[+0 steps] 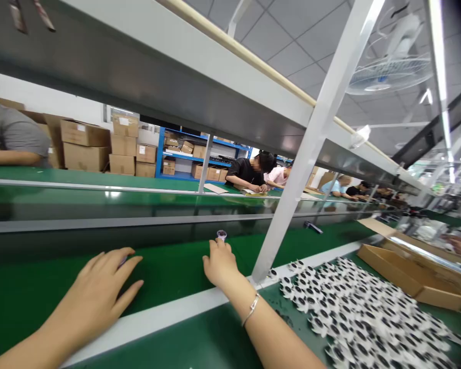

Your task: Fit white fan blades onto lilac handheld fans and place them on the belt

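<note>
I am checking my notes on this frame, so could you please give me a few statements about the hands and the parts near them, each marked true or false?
1. The right hand reaches to a small round part on the green belt. True.
2. The left hand grips a cardboard box. False: it rests flat on the belt.
3. A bracelet sits on the right wrist. True.
4. The pile of black-and-white parts lies left of both hands. False: it lies to the right.

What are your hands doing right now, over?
Left hand flat on green belt, something small under it. Right hand fingertips on small round part. Slanted post stands beside it.
</note>
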### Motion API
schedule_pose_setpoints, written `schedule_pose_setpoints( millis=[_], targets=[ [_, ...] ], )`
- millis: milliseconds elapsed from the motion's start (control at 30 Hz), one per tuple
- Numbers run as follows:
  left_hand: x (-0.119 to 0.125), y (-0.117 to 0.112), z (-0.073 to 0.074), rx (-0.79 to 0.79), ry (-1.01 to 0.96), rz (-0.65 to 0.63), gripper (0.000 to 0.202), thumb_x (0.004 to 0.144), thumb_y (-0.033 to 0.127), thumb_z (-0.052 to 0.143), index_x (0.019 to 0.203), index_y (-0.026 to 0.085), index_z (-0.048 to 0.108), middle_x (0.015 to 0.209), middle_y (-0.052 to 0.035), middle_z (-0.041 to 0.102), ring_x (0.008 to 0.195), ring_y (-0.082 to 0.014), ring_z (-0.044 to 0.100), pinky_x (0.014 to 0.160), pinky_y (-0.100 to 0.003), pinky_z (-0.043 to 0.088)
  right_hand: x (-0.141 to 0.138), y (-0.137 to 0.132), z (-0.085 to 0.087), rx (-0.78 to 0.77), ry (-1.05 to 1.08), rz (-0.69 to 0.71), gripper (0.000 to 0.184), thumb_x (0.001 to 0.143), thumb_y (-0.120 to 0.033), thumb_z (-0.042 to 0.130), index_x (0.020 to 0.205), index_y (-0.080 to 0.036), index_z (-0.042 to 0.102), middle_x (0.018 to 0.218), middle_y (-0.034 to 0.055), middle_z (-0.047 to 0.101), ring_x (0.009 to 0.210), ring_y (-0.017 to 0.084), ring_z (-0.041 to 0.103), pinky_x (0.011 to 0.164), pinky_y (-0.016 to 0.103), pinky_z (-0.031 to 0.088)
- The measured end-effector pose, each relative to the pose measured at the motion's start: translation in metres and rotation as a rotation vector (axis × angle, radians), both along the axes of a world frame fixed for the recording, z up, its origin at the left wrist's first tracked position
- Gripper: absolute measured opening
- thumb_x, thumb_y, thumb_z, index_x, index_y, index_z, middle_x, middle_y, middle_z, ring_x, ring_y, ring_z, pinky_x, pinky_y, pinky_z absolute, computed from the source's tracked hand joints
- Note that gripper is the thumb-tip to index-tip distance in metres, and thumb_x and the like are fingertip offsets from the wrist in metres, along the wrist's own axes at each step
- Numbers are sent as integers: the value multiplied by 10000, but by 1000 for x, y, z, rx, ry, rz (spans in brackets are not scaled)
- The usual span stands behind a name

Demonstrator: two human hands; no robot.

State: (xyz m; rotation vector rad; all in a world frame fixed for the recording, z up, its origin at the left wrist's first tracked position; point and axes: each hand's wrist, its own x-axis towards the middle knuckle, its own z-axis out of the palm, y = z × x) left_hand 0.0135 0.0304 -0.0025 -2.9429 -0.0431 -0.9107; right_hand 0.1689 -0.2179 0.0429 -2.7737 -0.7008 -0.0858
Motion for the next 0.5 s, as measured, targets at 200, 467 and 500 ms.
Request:
schedule_pose_setpoints(
  millis=[200,467,500],
  targets=[
    [-7,-10,3,-226,81,-125,383,932,510,453,1197,277,604,1294,-52,482,1203,-275,437,1044,-460,305,8,-2,-11,-100,56,31,196,965,-172,636,1149,-117,601,1182,100,553,1048,248,568,918,439,514],
    [-5,-57,33,-1478,374,-109,695,804,769,475,1006,120,622,1070,-159,607,842,-256,596,721,-343,464,-9,9,-8,102,16,199,64,927,-48,605,909,-106,624,869,29,601,834,181,593,820,343,508],
    [-5,-61,34,-1622,440,-126,747,801,794,445,1049,109,608,1114,-179,601,879,-259,617,728,-335,491,-18,14,-5,152,15,274,88,914,-25,597,904,-111,614,850,16,600,805,169,587,802,317,496]
  ],
)
